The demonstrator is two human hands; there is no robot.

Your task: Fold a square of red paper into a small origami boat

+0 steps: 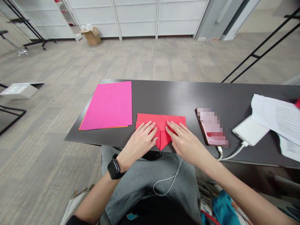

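A folded red paper (160, 121) lies near the front edge of the dark table (168, 97), its lower part coming to a downward point. My left hand (140, 141) lies flat on its left half, fingers stretched out and pressing on the paper. My right hand (184, 140) rests the same way on its right half, fingers extended toward the centre crease. Neither hand holds anything. A black smartwatch (114, 168) sits on my left wrist.
A stack of pink paper (109, 104) lies to the left. To the right are a phone (212, 127), a white power bank (250, 130) with a white cable (231, 154), and printed sheets (276, 115). A cardboard box (92, 36) stands on the far floor.
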